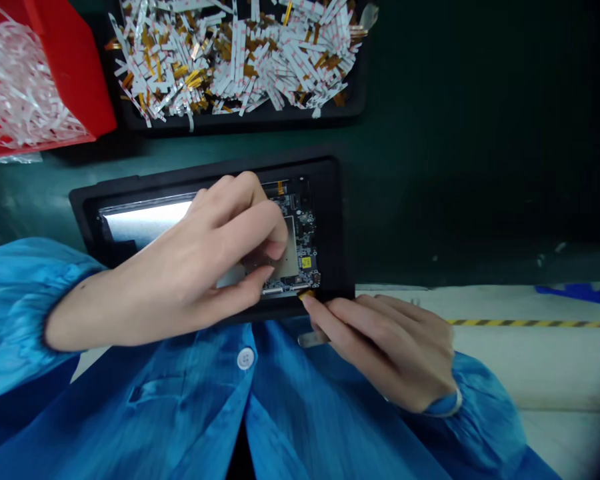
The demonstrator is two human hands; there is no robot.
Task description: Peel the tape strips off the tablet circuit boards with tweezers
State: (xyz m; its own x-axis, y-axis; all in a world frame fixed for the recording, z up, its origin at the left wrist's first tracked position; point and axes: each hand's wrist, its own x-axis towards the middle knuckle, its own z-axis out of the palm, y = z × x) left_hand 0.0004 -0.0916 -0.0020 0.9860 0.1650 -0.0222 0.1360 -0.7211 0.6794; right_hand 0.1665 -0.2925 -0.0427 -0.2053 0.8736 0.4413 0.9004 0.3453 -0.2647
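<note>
A black jig (205, 175) holds a device with an exposed green-and-black circuit board (303, 250) and a bright glass panel (145, 223). My left hand (205, 250) lies over the board, its fingertips on a silver-grey shield plate (285, 250) and hiding much of it. My right hand (385, 350) is at the jig's near edge, with a fingertip against a small amber flex tab (307, 294) at the board's corner. A flat metal strip (313, 339) pokes out from between its fingers.
A black tray (245, 123) heaped with white-and-amber flex strips stands beyond the jig. To its left is a red bin (75, 87) of white strips. The jig rests on a dark green mat (455, 133), with yellow-black tape (530, 323) and a blue item (580, 292) to the right.
</note>
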